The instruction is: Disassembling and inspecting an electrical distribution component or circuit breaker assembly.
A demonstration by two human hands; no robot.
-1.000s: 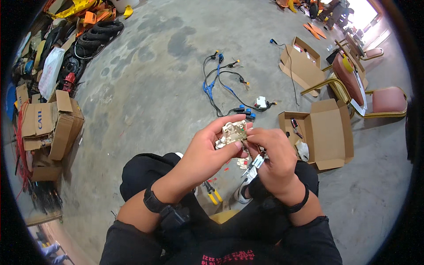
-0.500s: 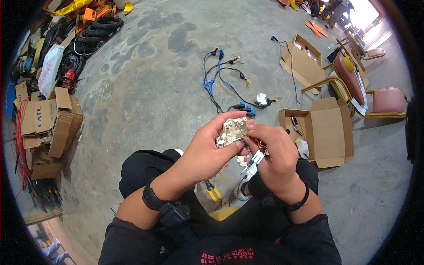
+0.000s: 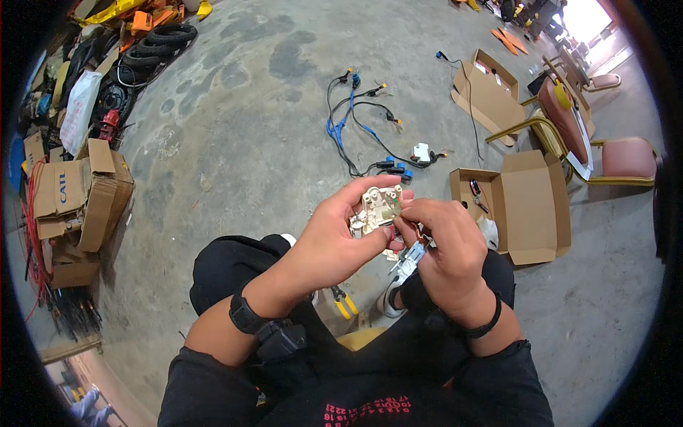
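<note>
My left hand [image 3: 334, 231] is wrapped round a cream plastic housing [image 3: 371, 208], its open inner side with several round posts facing up. The fingers lie behind it and the thumb along its near edge. My right hand [image 3: 455, 245] is closed, thumb and fingertips pressed together at the housing's right edge, beside a greenish translucent part inside it. A white plastic piece [image 3: 410, 260] sticks out below the right fingers, held in that hand. Reddish-brown wires show between the fingers; where they lead is hidden.
Yellow-handled pliers [image 3: 345, 302] lie on the floor between my feet. Ahead is a black and blue cable harness [image 3: 338, 132] with a white block [image 3: 421, 152]. An open cardboard box [image 3: 533, 206] with small tools stands right, near a chair [image 3: 562, 117]. Left are cartons [image 3: 107, 192] and tyres [image 3: 160, 50].
Both hands stay at the housing, almost in place. The white piece under the right hand has turned slightly, and the view has shifted a little.
</note>
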